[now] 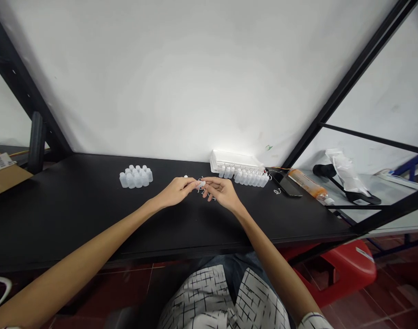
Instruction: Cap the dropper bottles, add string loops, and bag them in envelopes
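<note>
Above the middle of the black table, my left hand (179, 190) and my right hand (222, 190) meet fingertip to fingertip. Between them they pinch a small translucent white plastic bottle (200, 184), mostly covered by fingers. Small white plastic pieces (211, 196) show on the table under my right hand. To the left stands a cluster of several capped white bottles (136, 177), upright and close together. On the right, a row of similar bottles (249, 178) has thin white loops at the tops.
A stack of white flat packs (233, 161) lies against the wall behind the bottle row. Right of it are a dark phone (288, 186), a white loop (277, 191) and an orange-wrapped package (308, 184). Black frame posts flank the table (92, 219); a red stool (346, 269) stands below right.
</note>
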The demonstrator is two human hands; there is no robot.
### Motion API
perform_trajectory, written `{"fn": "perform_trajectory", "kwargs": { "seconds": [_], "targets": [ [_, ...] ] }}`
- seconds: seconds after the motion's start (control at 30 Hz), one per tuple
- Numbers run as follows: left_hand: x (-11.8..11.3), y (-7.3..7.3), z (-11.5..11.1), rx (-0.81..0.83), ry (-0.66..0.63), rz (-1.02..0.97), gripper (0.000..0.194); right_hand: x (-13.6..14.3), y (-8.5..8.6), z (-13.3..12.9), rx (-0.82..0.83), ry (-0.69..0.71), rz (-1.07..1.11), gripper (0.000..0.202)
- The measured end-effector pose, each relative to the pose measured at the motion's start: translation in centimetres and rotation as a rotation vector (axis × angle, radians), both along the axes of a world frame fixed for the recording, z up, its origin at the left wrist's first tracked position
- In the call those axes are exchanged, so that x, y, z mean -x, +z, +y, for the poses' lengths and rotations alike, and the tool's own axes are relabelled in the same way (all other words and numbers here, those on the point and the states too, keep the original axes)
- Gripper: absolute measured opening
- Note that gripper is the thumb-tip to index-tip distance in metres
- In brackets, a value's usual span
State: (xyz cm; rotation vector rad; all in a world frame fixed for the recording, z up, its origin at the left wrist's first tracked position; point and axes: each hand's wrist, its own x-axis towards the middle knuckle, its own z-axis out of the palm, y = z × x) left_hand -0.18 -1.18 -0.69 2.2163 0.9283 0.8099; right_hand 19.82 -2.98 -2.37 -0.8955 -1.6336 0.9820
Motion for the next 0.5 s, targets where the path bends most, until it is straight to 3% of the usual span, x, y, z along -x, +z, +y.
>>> {"fn": "perform_trajectory", "kwargs": {
  "seconds": [0.1,0.2,0.5],
  "targets": [
    [-0.04,-0.22,0.2,0.161,-0.042,-0.079,0.046,-0.04,0.02,-0.06,-0.004,0.013,-0.043,0.04],
    [0.03,-0.2,0.27,0.203,-0.074,-0.104,0.045,-0.05,0.13,-0.11,0.007,0.037,-0.06,0.044],
    [0.22,-0.71,0.63,-0.11,-0.047,-0.01,0.039,-0.11,0.0,0.09,0.009,0.03,-0.059,0.047]
  ]
}}
